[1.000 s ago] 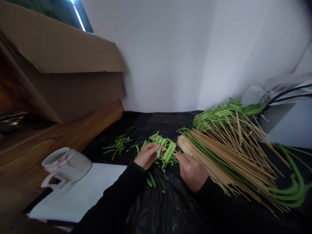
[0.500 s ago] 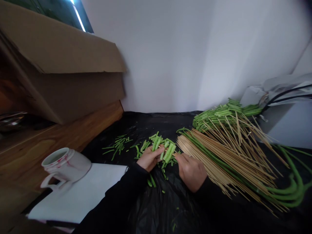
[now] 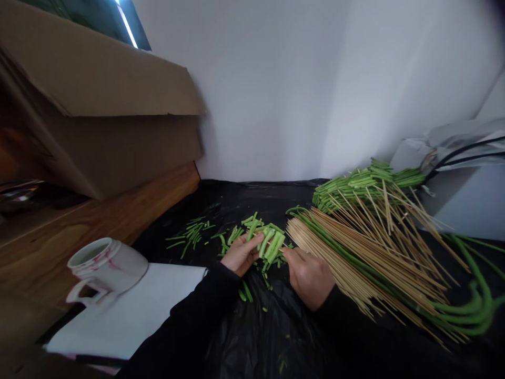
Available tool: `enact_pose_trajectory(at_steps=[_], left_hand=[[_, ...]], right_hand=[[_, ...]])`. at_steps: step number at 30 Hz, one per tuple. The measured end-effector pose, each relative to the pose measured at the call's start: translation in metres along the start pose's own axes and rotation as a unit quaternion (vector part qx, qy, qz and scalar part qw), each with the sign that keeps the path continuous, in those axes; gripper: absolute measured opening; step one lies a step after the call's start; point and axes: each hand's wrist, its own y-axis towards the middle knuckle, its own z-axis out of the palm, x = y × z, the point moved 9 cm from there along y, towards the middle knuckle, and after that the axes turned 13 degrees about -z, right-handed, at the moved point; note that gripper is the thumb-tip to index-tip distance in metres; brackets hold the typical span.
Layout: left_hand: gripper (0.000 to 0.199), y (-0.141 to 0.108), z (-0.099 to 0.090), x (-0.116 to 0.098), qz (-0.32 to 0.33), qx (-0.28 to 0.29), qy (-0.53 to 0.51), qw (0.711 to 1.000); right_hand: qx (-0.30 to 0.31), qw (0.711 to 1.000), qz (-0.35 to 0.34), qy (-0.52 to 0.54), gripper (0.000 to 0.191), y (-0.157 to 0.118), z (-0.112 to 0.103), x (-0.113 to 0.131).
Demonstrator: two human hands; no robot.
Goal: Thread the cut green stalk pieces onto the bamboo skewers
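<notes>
My right hand [image 3: 310,276] is closed around the end of a bamboo skewer, most of it hidden in the fist. Cut green bean pieces [image 3: 274,247] sit side by side on that skewer, between my two hands. My left hand [image 3: 241,253] pinches a green bean piece at the left end of this row, thumb on top. Loose cut green bean pieces [image 3: 247,290] lie beneath and around the hands on black plastic sheeting [image 3: 272,337]. Just right of my right hand spreads a large bundle of bamboo skewers [image 3: 327,258], with long uncut green beans [image 3: 347,258] across it.
Filled green bean skewers [image 3: 355,185] are piled at the back right, beside a grey-white box [image 3: 469,197] with black cables. A few bean pieces [image 3: 192,234] lie to the left. A mug [image 3: 114,268] stands on white paper [image 3: 153,310]. A cardboard box [image 3: 138,152] rises behind.
My left hand's fingers have shifted slightly on the bean piece at the row's left end. My right hand stays almost still on the skewer.
</notes>
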Motion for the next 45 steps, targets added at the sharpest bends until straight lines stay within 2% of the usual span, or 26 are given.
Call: enact_pose_trajectory(at_steps=[3, 7, 11, 14, 17, 20, 22, 24, 25, 27, 28, 30, 32, 34, 40, 45], left_hand=[[0.032, -0.001, -0.002, -0.006, 0.015, -0.001, -0.021, 1.000], [0.022, 0.000, -0.010, -0.008, 0.015, -0.035, -0.048, 0.998], [0.019, 0.002, -0.001, 0.000, 0.006, -0.007, -0.034, 0.999], [0.022, 0.000, 0.002, -0.003, 0.013, -0.004, -0.026, 1.000], [0.033, -0.002, -0.008, -0.018, 0.039, -0.027, -0.021, 0.999], [0.042, -0.007, -0.030, -0.045, 0.121, -0.093, 0.043, 0.987], [0.044, -0.013, -0.041, -0.066, 0.211, -0.171, 0.180, 0.945], [0.036, -0.017, -0.035, -0.077, 0.286, -0.214, 0.366, 0.859], [0.033, -0.015, -0.027, -0.076, 0.308, -0.212, 0.451, 0.810], [0.032, -0.009, -0.014, -0.065, 0.315, -0.190, 0.577, 0.729], [0.033, -0.005, -0.009, -0.058, 0.306, -0.182, 0.618, 0.700], [0.034, 0.001, -0.005, -0.050, 0.287, -0.185, 0.667, 0.662], [0.036, 0.003, -0.004, -0.047, 0.275, -0.201, 0.687, 0.641], [0.035, 0.003, -0.002, -0.046, 0.270, -0.206, 0.695, 0.633], [0.030, 0.002, 0.000, -0.047, 0.285, -0.186, 0.683, 0.646], [0.026, 0.000, -0.002, -0.053, 0.310, -0.204, 0.663, 0.650]], right_hand=[[-0.003, 1.000, 0.003, 0.002, 0.026, 0.000, 0.000, -0.003], [0.004, 1.000, 0.009, 0.003, 0.026, -0.001, 0.000, -0.004], [0.013, 1.000, 0.009, 0.006, 0.026, 0.000, 0.002, -0.001], [0.010, 1.000, 0.009, -0.013, 0.026, 0.001, 0.000, -0.005], [-0.015, 0.998, 0.020, -0.054, 0.026, 0.000, -0.009, -0.020], [-0.032, 0.993, 0.058, -0.093, 0.024, -0.002, -0.018, -0.040], [-0.024, 0.991, 0.072, -0.110, 0.022, -0.002, -0.018, -0.047], [-0.019, 0.991, 0.068, -0.117, 0.021, -0.002, -0.018, -0.047], [-0.019, 0.991, 0.063, -0.116, 0.021, -0.001, -0.018, -0.045], [-0.020, 0.992, 0.053, -0.109, 0.021, 0.000, -0.018, -0.040], [-0.020, 0.993, 0.051, -0.104, 0.022, 0.000, -0.018, -0.038], [-0.020, 0.993, 0.051, -0.100, 0.023, 0.001, -0.018, -0.036], [-0.019, 0.994, 0.051, -0.099, 0.023, 0.001, -0.017, -0.036], [-0.023, 0.994, 0.050, -0.098, 0.024, 0.000, -0.017, -0.036], [-0.029, 0.994, 0.045, -0.099, 0.023, 0.000, -0.016, -0.034], [-0.021, 0.994, 0.043, -0.096, 0.023, 0.000, -0.016, -0.033]])
